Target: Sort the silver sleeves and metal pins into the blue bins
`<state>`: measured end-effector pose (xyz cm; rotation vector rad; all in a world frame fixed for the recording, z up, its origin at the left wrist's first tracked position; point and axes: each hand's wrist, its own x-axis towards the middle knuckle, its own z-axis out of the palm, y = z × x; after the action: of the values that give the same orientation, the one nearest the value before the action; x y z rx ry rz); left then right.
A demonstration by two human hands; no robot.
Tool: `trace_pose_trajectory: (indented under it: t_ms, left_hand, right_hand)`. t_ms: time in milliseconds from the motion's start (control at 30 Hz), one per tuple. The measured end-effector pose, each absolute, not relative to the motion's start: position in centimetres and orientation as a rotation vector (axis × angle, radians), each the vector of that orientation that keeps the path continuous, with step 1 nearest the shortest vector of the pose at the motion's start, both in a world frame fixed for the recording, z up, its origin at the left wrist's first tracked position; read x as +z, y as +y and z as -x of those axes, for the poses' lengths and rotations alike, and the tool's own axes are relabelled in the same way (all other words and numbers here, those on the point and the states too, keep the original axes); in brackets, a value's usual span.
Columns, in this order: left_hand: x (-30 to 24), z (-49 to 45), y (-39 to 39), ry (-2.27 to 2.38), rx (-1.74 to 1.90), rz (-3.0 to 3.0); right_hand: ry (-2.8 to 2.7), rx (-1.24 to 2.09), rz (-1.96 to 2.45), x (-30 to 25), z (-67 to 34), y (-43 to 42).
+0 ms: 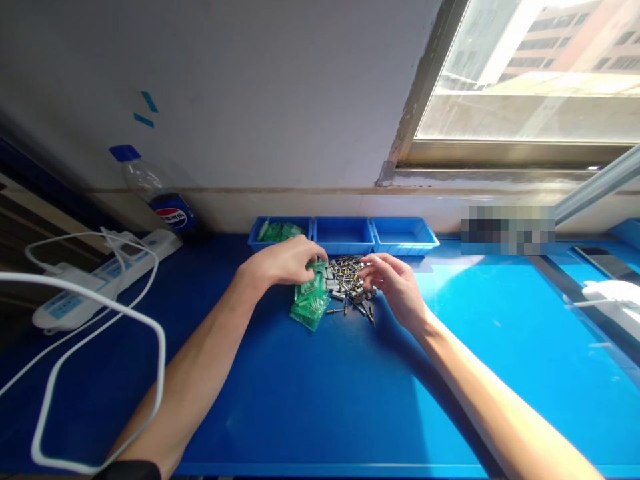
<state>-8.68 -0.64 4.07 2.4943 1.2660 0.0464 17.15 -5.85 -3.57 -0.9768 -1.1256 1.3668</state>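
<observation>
A heap of small metal parts (pixel 347 275), grey blocks and dark pins, lies on the blue mat (pixel 320 400) in front of three blue bins. Beside it on the left sits a pile of small green plastic bags (pixel 310 301). My left hand (pixel 283 261) rests over the top of the green pile with fingers curled, fingertips pinched on a green piece at the heap's left edge. My right hand (pixel 393 280) hovers at the heap's right side, fingers bent and slightly apart, tips touching the metal parts.
Three blue bins stand against the wall: the left one (pixel 280 232) holds green bags, the middle (pixel 344 235) and right (pixel 404 235) look bare. A Pepsi bottle (pixel 157 193), a white power strip (pixel 107 273) and white cables (pixel 100 320) lie at left. A window is at right.
</observation>
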Motion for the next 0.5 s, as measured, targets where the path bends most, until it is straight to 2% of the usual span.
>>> trace_pose_trajectory:
  t_ms: [133, 300, 500]
  left_hand:
    - [4.2, 8.6, -0.2, 1.285, 0.367, -2.473]
    - [4.0, 7.6, -0.3, 1.104, 0.854, -2.121]
    - [3.8, 6.6, -0.7, 0.938, 0.863, -1.884]
  right_hand:
    - [-1.19, 1.311, 1.001, -3.9, -17.1, -5.8]
    - [-1.235, 1.16, 1.087, -3.9, -16.9, -5.8]
    - [-1.308, 1.27, 1.024, -3.4, -17.2, -6.1]
